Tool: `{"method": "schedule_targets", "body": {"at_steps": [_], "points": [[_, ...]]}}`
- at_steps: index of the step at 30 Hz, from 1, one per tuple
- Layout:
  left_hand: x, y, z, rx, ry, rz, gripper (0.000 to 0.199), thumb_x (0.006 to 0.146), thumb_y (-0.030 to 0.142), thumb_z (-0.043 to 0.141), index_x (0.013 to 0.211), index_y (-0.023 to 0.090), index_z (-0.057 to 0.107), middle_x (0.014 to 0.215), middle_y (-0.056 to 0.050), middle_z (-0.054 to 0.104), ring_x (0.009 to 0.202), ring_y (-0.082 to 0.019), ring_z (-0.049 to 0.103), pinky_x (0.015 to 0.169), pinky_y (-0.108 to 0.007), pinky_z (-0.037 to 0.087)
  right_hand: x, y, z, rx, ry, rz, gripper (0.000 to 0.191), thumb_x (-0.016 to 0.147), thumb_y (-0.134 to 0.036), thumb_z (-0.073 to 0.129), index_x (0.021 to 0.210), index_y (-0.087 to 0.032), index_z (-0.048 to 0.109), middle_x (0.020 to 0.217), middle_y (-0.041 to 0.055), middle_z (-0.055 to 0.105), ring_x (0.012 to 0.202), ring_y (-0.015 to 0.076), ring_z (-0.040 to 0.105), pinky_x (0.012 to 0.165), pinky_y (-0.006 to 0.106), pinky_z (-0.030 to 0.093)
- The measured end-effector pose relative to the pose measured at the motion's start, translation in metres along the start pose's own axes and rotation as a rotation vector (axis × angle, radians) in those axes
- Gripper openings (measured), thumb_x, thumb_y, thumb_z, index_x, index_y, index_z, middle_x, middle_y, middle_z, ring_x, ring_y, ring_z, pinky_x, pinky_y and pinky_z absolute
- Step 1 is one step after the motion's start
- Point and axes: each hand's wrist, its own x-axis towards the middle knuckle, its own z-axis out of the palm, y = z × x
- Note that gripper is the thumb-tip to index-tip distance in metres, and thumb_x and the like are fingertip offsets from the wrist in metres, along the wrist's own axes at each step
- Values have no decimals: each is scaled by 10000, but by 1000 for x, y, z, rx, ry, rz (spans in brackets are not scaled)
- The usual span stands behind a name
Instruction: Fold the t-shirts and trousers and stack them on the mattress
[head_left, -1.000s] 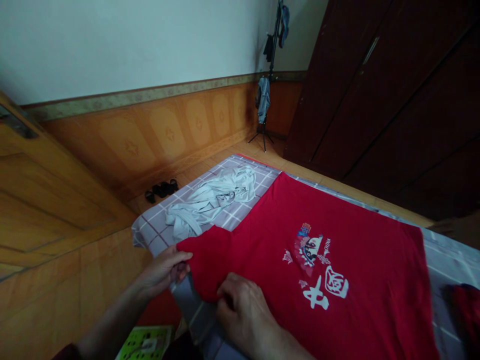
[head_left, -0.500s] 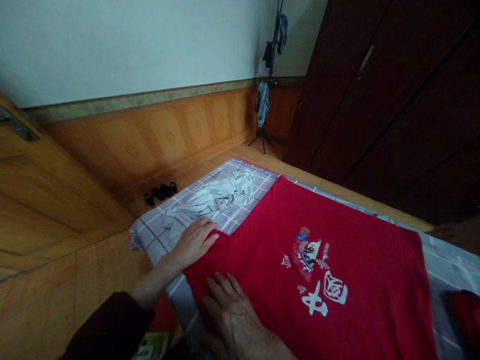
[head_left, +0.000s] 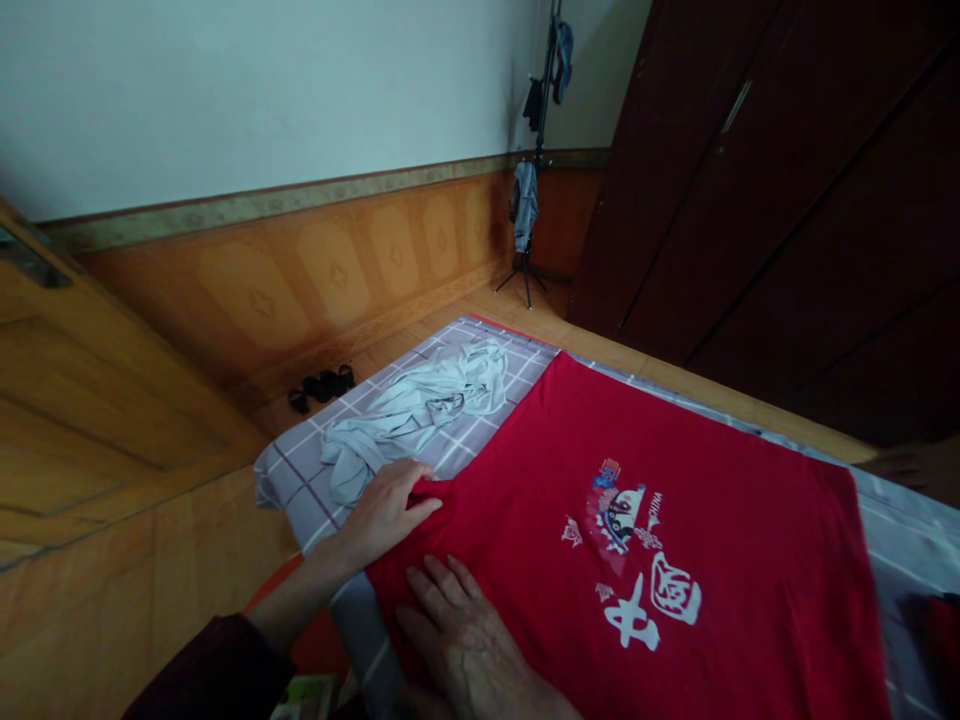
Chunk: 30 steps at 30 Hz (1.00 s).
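A red T-shirt (head_left: pixel 720 430) with a printed mask picture and white characters lies spread over a checked grey sheet (head_left: pixel 296 465). My left hand (head_left: pixel 390 510) is at the shirt's left edge, its thumb and fingers closed on a fold of the cloth. Nearer to me, my right hand (head_left: pixel 465 630) lies flat on the shirt with its fingers stretched out. Just beyond my left hand, a crumpled pale grey garment (head_left: pixel 420 405) rests on the sheet.
A coat stand (head_left: pixel 536 150) with hanging clothes is in the far corner. Black shoes (head_left: pixel 322 385) lie on the floor by the wall. A wooden door (head_left: pixel 97 400) is at left, a dark wardrobe (head_left: pixel 750 200) at right. Dark red cloth (head_left: pixel 941 625) lies at the right edge.
My left hand has pinched the shirt's edge and drawn it slightly toward me. The shirt's left edge has shifted, with new folds near my left hand. My right hand has hardly moved.
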Motion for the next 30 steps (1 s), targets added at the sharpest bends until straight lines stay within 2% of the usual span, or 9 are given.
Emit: {"method": "schedule_targets", "body": {"at_steps": [5,8,10,14,17,19,26,28,30], "points": [[18,-7,-3,-40,43,-180,106,849,248,488,787,202,562,774,-3,628,767,-174,593,733,-275,433,0,1,-3,2,-15,-67,627,878,-572,501,1393,-220,429,1501,94,321,1399,267,218,1151,447,162],[21,-10,-8,0,0,-215,140,863,283,466,902,204,575,829,-17,648,814,-190,610,746,-285,428,2,3,0,7,-10,-106,486,927,-514,453,1319,-232,508,1424,59,452,1371,216,291,1154,406,163],[16,-12,-12,38,-48,-234,251,877,364,467,1030,192,568,881,-42,655,845,-211,613,762,-307,425,3,3,0,29,0,-108,456,947,-497,420,1306,-232,514,1393,52,485,1366,202,298,1156,397,146],[-1,-21,-22,123,-134,-260,398,828,456,535,1113,180,557,840,-49,644,804,-233,597,743,-333,410,1,1,-5,81,-20,-123,605,880,-595,479,1345,-208,472,1413,71,458,1383,231,259,1162,410,111],[-13,-27,-29,143,-202,-211,239,811,411,543,895,195,603,762,-27,625,777,-226,573,728,-328,383,-1,-2,-11,108,-28,-123,613,877,-582,495,1359,-204,458,1432,77,432,1393,240,231,1165,415,92],[-18,-28,-32,139,-223,-184,208,816,384,516,735,197,561,744,-23,612,777,-221,556,713,-319,365,-2,-5,-14,113,-25,-115,603,883,-563,501,1363,-200,453,1439,84,421,1400,242,214,1165,418,92],[-17,-16,-46,-82,-182,-233,242,887,390,344,769,208,451,660,31,523,648,-162,516,626,-270,345,-10,-17,-19,139,-20,-78,592,910,-555,459,1386,-206,414,1516,72,295,1423,218,127,1166,381,104],[-11,-8,-51,-108,-194,-216,245,881,398,347,788,204,465,660,33,514,644,-159,510,620,-267,345,-12,-20,-17,98,0,-61,555,925,-514,458,1380,-200,412,1501,78,319,1409,224,181,1158,379,151],[-4,4,-53,-143,-216,-183,242,873,400,368,804,198,484,658,34,506,639,-154,498,617,-265,347,-12,-25,-17,34,30,-46,487,931,-471,468,1333,-197,459,1432,78,416,1350,232,307,1126,373,241]]}}
